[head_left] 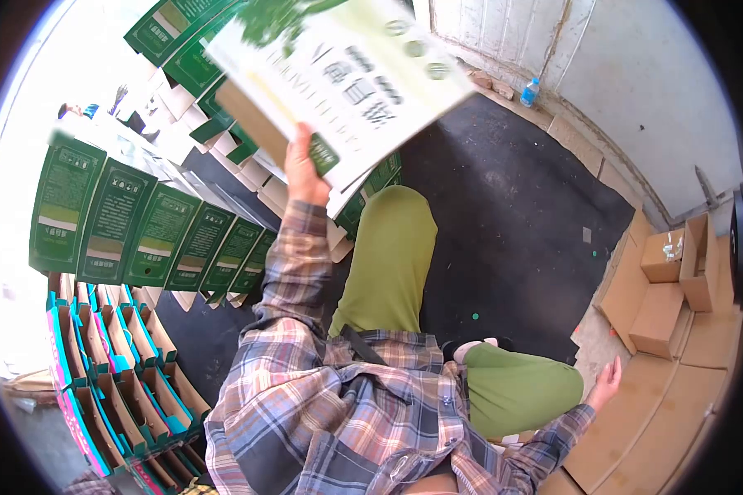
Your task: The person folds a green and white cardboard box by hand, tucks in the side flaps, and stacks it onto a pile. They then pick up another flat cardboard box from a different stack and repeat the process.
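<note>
My left hand (pixel 305 172) is closed on the lower left edge of a large white printed box (pixel 347 82) with green pictures and dark lettering, thumb on its front face. The box is raised and tilted, and its top runs out of view. Behind it a brown cardboard side shows. On the right, my right hand (pixel 608 382) is held low beside my bent knee, near brown cartons (pixel 636 396), with nothing visible in it; its fingers are extended.
Rows of green printed boxes (pixel 161 235) stand at the left. Below them are stacked open trays (pixel 124 404) with teal edges. A black mat (pixel 504 223) covers the floor. A blue-capped bottle (pixel 530 92) stands by the wall. Small cartons (pixel 662 257) sit at the right.
</note>
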`<state>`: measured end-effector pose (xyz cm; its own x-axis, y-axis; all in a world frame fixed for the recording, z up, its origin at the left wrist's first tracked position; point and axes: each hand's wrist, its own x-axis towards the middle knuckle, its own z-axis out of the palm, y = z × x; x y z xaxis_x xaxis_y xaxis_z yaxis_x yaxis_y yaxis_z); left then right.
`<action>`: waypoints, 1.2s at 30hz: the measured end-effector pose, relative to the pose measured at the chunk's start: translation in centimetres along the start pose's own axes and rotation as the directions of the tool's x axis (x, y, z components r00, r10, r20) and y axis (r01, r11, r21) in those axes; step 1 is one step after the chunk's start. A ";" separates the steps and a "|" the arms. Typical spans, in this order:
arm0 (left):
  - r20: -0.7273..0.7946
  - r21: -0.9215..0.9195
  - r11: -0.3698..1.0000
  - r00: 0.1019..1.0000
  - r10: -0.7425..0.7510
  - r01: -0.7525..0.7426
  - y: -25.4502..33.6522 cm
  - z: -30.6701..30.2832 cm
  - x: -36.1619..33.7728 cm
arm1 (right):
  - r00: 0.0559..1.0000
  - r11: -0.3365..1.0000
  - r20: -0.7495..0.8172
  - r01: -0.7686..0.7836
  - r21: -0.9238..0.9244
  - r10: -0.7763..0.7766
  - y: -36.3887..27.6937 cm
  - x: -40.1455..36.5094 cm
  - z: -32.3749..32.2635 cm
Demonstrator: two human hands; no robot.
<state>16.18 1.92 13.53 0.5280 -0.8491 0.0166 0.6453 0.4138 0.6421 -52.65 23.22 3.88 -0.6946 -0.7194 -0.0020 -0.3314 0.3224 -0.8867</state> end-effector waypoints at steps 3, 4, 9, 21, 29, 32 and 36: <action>-0.144 -0.053 0.994 0.984 -0.104 0.097 1.3 -3.7 -1.0 | 0.997 0.997 -0.042 -0.066 -0.040 0.064 2.1 -0.5 -1.8; -0.215 -0.030 0.996 0.972 -0.094 0.089 0.3 -7.8 0.0 | 0.997 0.997 -0.046 -0.069 -0.043 0.067 2.5 -1.0 -2.3; -0.425 -0.035 0.980 0.885 -0.191 0.195 -2.0 -15.3 2.0 | 0.987 0.978 -0.100 -0.141 -0.156 0.126 6.6 -3.4 -3.8; -0.373 0.090 0.936 0.883 -0.284 0.339 -1.1 -17.7 6.9 | 0.981 0.897 -0.002 -0.177 -0.405 0.193 22.8 -9.2 -4.9; -0.314 0.863 -0.188 0.789 0.528 0.469 3.0 -21.6 9.8 | 0.908 0.872 -0.118 -0.418 -0.254 0.401 20.4 -18.7 -1.3; 0.197 0.934 -0.342 0.659 0.726 0.098 1.0 -12.7 4.9 | 0.814 0.783 -0.248 -0.577 -0.233 0.525 21.7 -23.2 -0.8; 0.529 0.839 -0.194 0.676 0.513 -0.509 -3.0 -2.0 -0.6 | 0.698 0.664 -0.271 -0.715 -0.219 0.663 23.9 -28.5 -1.6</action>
<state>15.02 1.89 10.07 0.3959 -0.5353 0.7461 -0.8569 0.0767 0.5097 -41.77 52.39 -16.54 -0.8776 -0.1222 -0.4636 0.1365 0.8633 -0.4859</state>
